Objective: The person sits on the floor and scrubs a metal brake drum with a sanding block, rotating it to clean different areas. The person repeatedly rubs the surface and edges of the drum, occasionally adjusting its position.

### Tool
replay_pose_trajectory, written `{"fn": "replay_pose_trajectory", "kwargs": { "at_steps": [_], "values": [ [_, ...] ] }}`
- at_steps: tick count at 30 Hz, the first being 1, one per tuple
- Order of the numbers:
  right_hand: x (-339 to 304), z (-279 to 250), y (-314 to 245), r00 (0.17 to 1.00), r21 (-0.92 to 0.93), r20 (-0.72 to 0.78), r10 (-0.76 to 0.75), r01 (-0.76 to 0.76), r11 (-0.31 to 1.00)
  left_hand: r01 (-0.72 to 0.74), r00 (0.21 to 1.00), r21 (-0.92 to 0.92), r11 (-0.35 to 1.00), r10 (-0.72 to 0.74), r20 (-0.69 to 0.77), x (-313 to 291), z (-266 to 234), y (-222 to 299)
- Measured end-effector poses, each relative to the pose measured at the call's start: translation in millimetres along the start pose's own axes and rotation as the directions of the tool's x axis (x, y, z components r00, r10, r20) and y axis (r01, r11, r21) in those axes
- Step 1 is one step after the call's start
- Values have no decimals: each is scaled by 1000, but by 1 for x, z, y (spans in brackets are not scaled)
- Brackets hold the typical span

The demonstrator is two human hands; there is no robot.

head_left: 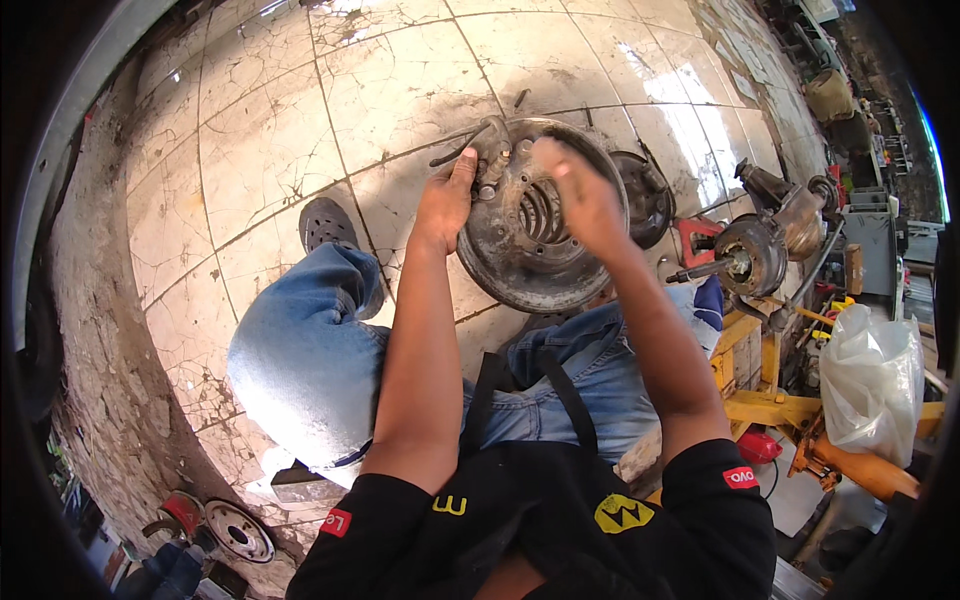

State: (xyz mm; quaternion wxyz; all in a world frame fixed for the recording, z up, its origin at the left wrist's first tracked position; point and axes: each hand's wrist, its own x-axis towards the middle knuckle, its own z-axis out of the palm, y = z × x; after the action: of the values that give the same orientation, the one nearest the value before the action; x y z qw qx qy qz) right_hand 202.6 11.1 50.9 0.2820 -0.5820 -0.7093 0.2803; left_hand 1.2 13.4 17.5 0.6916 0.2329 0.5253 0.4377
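Note:
A round, worn metal brake backing plate (510, 275) is held tilted above the tiled floor in front of my knees. A coil spring (541, 212) shows through its central hole. My left hand (445, 205) grips the plate's left rim, thumb on top and the other fingers hidden behind it. Beside that thumb a small metal fitting (492, 170) sits on the plate, with a dark curved hose (455, 155) near it. Over the plate's upper right part is my right hand (585, 200), its fingers smeared by motion, so any grip is unclear.
A second dark round plate (650, 195) lies just right. Farther right stand an axle assembly with a drum (755, 255), a red stand (697, 240), a yellow frame (755, 405) and a clear plastic bag (870, 385). A pale disc (238, 530) lies lower left.

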Motion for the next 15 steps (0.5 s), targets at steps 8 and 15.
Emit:
{"fn": "replay_pose_trajectory", "kwargs": {
  "at_steps": [8,15],
  "values": [
    [69,2,-31,985,-321,87,148,-113,940,-40,999,95,995,40,-7,-1,7,3],
    [85,0,20,939,-676,52,340,-218,704,-28,1000,50,998,28,-2,3,3,-7]
  ]
}}
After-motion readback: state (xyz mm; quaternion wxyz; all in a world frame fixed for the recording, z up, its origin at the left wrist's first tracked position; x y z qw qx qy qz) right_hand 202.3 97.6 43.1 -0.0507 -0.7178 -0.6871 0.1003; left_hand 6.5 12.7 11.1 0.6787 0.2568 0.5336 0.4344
